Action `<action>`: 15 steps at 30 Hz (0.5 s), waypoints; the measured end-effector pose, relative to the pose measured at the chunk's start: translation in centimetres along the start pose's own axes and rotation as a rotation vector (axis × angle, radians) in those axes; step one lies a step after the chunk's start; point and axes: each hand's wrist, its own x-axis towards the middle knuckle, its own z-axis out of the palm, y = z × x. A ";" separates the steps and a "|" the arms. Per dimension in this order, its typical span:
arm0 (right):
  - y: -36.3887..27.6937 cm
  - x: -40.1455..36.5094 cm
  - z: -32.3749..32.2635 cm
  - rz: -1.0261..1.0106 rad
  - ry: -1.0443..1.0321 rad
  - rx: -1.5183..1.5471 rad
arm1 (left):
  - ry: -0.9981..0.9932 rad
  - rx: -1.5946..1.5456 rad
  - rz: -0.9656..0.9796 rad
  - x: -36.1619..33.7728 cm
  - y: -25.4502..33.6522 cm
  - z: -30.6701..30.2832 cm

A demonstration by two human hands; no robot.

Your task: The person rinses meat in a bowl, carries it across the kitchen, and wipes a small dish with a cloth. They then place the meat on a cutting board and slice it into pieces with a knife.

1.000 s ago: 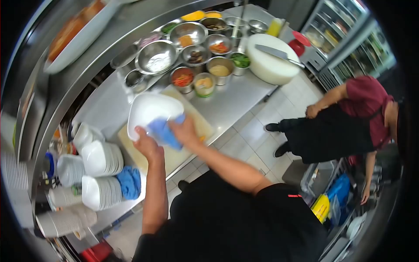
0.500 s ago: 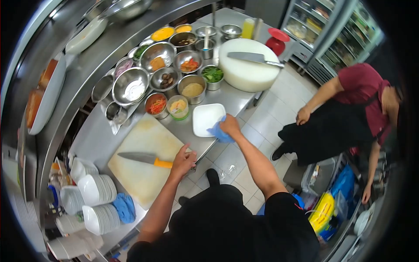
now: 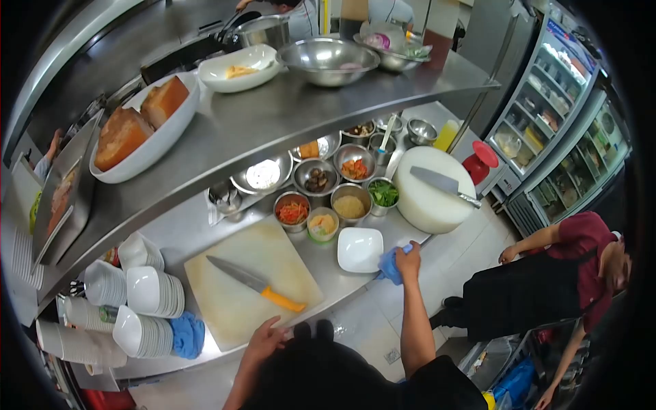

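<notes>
My right hand point(image 3: 408, 261) is closed on a blue cloth point(image 3: 391, 266), which lies against the right side of a square white bowl point(image 3: 359, 240) at the table's front edge. Fingers apart and holding nothing, my left hand point(image 3: 265, 339) hovers by the near edge of a worn cutting board point(image 3: 236, 301). On that board rests a knife with an orange handle point(image 3: 281, 299), its blade pointing to the far left. Just beyond the bowl stand a tub of pale yellow food point(image 3: 322, 224) and a metal pot of beige grains point(image 3: 351, 206).
A metal shelf point(image 3: 287, 113) spans the table, bearing a dish of large browned chunks point(image 3: 140, 160) and metal bowls. Left are stacked white bowls point(image 3: 147, 290) and another blue cloth point(image 3: 187, 335). A cleaver point(image 3: 434, 180) lies on a round block point(image 3: 430, 215). A co-worker point(image 3: 547, 273) stands right.
The view has tilted up, bringing the shelf into sight. My left hand has drawn back from the knife handle toward my body. My right hand keeps the cloth beside the bowl.
</notes>
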 end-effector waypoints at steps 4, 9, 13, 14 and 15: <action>-13.5 -2.7 -9.3 -0.366 0.098 0.431 | -0.044 -0.091 0.059 -0.5 2.3 -1.2; -31.6 -9.2 -16.7 -1.209 0.267 0.780 | -0.200 -0.007 0.095 1.1 7.7 -0.1; -42.9 -11.1 -13.3 -1.673 0.282 0.544 | -0.317 -0.037 0.251 2.4 10.0 0.3; -44.9 -11.2 -11.3 -1.715 0.258 0.517 | -0.349 -0.009 0.284 2.8 10.2 0.2; -46.3 -11.4 -9.7 -1.682 0.161 0.498 | -0.364 -0.017 0.300 3.5 9.4 0.0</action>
